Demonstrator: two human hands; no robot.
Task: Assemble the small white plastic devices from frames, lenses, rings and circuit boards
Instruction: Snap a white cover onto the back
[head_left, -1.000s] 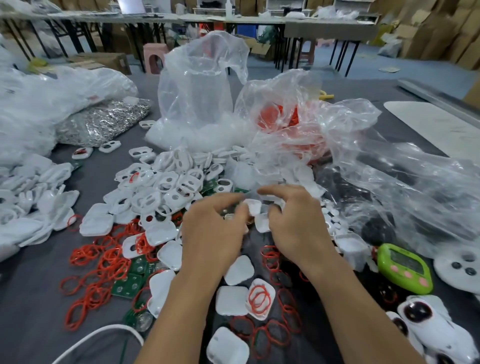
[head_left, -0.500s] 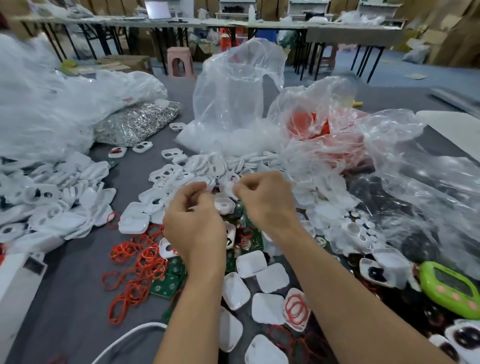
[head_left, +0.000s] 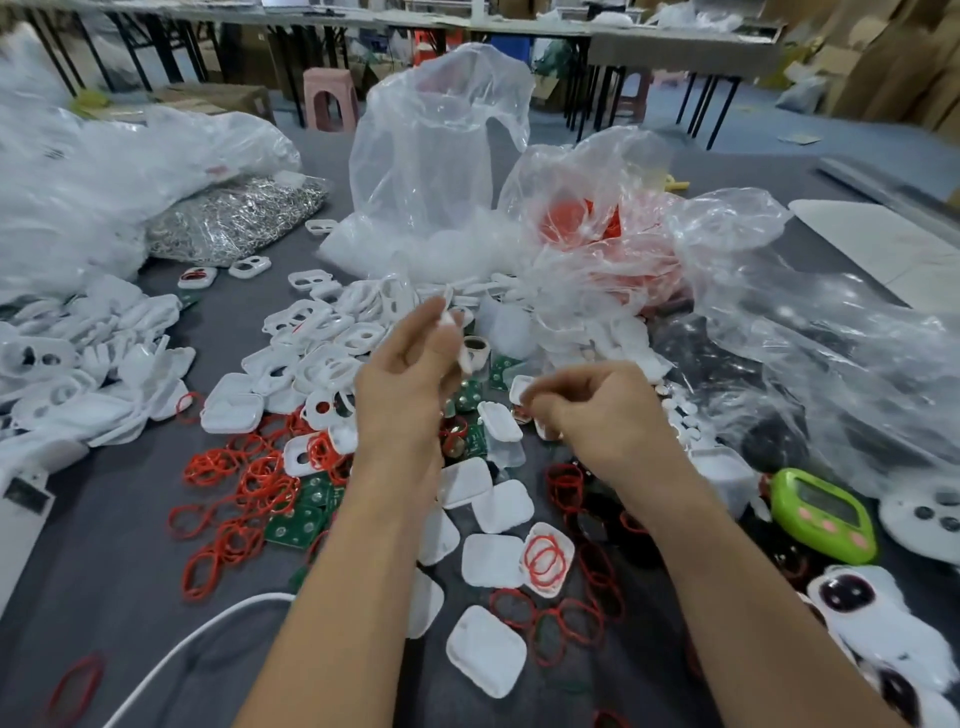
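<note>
Left hand (head_left: 410, 379) pinching a thin white frame (head_left: 453, 332), edge-on above the heap of white frames (head_left: 322, 338); right hand (head_left: 597, 410) curled, contents unclear. Red rings (head_left: 244, 483) at 8 o'clock, clear bags (head_left: 441, 145) at 12, green timer (head_left: 823, 514) at 4. No legible writing

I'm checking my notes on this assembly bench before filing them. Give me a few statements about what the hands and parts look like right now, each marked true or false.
1. The left hand holds a thin white part raised above the table. True.
2. The right hand lies flat and open on the table. False: its fingers are curled, pinching something small.
3. A white shell near the arms holds red rings. True.
4. The green timer sits at the far left. False: it is at the right.
</note>
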